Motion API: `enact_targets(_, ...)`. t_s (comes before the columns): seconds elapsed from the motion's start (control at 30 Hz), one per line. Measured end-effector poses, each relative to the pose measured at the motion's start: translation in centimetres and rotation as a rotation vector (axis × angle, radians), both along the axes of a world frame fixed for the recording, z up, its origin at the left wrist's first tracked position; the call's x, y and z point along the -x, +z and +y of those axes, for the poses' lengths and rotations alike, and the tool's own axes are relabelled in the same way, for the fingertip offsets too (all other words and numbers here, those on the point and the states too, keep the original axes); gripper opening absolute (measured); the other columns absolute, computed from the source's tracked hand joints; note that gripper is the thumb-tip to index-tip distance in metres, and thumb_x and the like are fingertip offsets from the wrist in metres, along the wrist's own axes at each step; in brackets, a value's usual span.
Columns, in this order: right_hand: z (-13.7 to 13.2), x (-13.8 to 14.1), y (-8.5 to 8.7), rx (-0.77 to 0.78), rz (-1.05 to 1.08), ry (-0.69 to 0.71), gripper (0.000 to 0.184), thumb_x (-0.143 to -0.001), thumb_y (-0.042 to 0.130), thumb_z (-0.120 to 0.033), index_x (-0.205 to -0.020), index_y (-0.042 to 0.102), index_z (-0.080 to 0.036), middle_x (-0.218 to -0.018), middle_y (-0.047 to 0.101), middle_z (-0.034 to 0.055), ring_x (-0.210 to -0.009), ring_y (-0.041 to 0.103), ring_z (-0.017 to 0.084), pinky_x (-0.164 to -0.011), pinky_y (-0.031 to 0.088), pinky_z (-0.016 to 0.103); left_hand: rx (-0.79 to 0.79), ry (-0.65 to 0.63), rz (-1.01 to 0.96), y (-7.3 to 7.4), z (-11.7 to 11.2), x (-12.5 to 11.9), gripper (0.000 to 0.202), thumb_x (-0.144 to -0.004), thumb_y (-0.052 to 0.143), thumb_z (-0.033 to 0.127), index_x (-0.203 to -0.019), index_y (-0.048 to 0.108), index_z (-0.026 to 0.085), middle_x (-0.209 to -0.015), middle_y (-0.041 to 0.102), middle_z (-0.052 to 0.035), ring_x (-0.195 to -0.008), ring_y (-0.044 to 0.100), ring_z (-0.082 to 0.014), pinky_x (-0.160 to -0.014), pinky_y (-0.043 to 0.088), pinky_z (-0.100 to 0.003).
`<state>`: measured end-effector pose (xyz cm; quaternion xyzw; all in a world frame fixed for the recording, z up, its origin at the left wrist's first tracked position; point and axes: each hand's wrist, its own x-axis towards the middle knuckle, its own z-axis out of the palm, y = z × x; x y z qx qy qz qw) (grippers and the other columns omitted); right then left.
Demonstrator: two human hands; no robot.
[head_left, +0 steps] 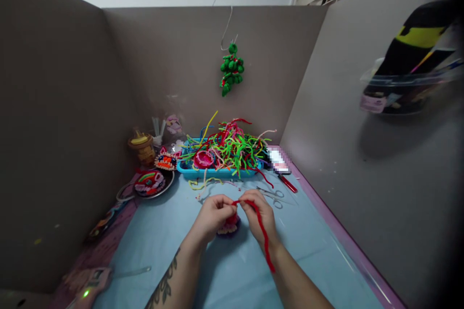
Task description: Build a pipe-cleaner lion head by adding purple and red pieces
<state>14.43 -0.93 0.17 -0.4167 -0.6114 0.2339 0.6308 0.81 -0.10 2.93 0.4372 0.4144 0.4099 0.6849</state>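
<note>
By right hand (267,217), red pipe cleaner (263,236), seemingly trailing toward wearer

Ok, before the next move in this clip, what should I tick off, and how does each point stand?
1. Both hands on the red pipe cleaner: ok; left hand and right hand pinch its upper end.
2. Small pink craft piece lying on the blue mat under the hands: ok.
3. Free tail unsnagged: ok, it trails along the right wrist.
4. Scissors close by: ok, just beyond the right hand.
5. Pipe cleaner joined to the piece: cannot tell, the hands hide it.
6. Pink tool with a green light apart from the hands: ok, at the mat's near left.
</note>
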Motion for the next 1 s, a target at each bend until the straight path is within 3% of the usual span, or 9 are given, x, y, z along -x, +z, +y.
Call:
enact_targets(0.27, -0.1, 0.1, -0.2, -0.008, 0.003, 0.021, 0.008, -0.083, 0.059, -0.017, -0.079, 0.065, -0.021, -0.080, 0.056, 0.0030, -0.076, 0.056, 0.017, -0.069, 0.046, 0.029, 0.025, 0.054, -0.042, 0.1, 0.0, 0.1, 0.023, -0.060, 0.071, 0.030, -0.065, 0.056, 0.015, -0.042, 0.052, 0.0047, -0.030, 0.036, -0.0046, -0.033, 0.021, -0.016)
enact_targets(0.77, 0.0, -0.1, 0.0, -0.030, -0.008, -0.001, 0.009, -0.082, 0.059, -0.015, -0.079, 0.065, -0.022, -0.081, 0.058, 0.0031, -0.078, 0.057, 0.017, -0.071, 0.046, 0.030, -0.007, -0.091, -0.022, -0.5, 0.1, 0.1, 0.038, -0.063, 0.074, 0.047, -0.071, 0.055, 0.015, -0.049, 0.050, 0.0048, -0.035, 0.040, -0.0050, -0.037, 0.033, -0.018)
enact_targets(1.0, -0.7, 0.3, 0.6, -0.052, -0.062, 0.003, 0.011, -0.083, 0.058, -0.017, -0.079, 0.066, -0.022, -0.077, 0.057, 0.0033, -0.073, 0.056, 0.017, -0.066, 0.047, 0.030, 0.010, 0.067, -0.102, -0.9, 0.2, 0.0, 0.032, -0.062, 0.074, 0.040, -0.068, 0.057, 0.015, -0.043, 0.044, 0.0067, -0.035, 0.035, -0.0042, -0.035, 0.023, -0.015)
